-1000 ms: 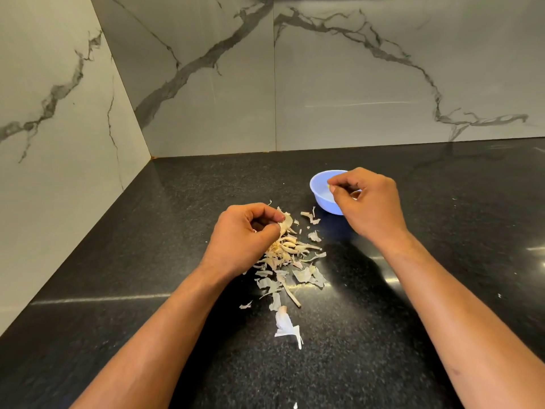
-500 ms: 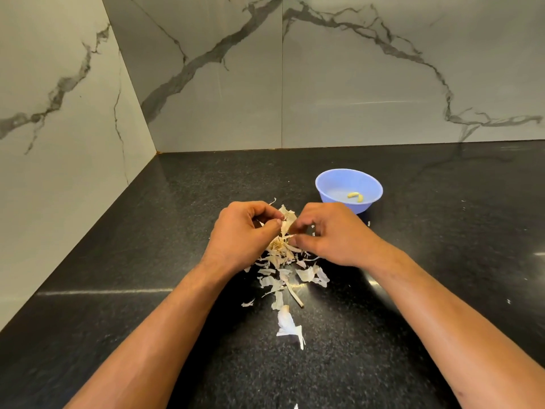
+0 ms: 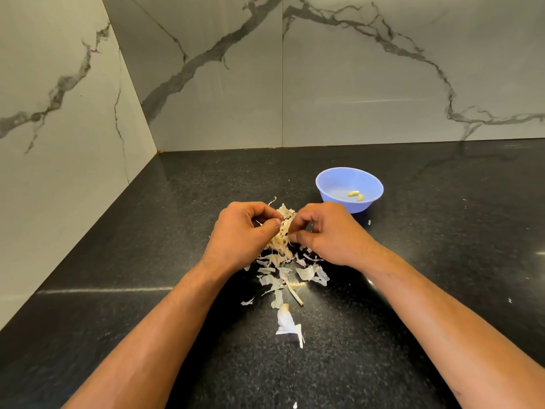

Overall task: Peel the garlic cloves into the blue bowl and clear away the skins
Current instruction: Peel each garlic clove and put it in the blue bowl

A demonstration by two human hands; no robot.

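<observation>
Between both hands sits a papery garlic head with loose skin. My left hand grips it from the left, thumb pressed on its front. My right hand pinches its right side with thumb and fingertips. Just below the hands, a pile of torn garlic skins is scattered over the black counter, with a larger skin piece lying nearer to me. The blue bowl stands to the upper right of my hands and holds two peeled cloves.
The black speckled counter runs into a corner of marble-patterned walls at the back and left. A few tiny skin flecks lie beside the bowl and at the right.
My right hand came back from over the blue bowl, leaving a clove in it, and now pinches the garlic head beside my left hand. The left hand stayed in place.
</observation>
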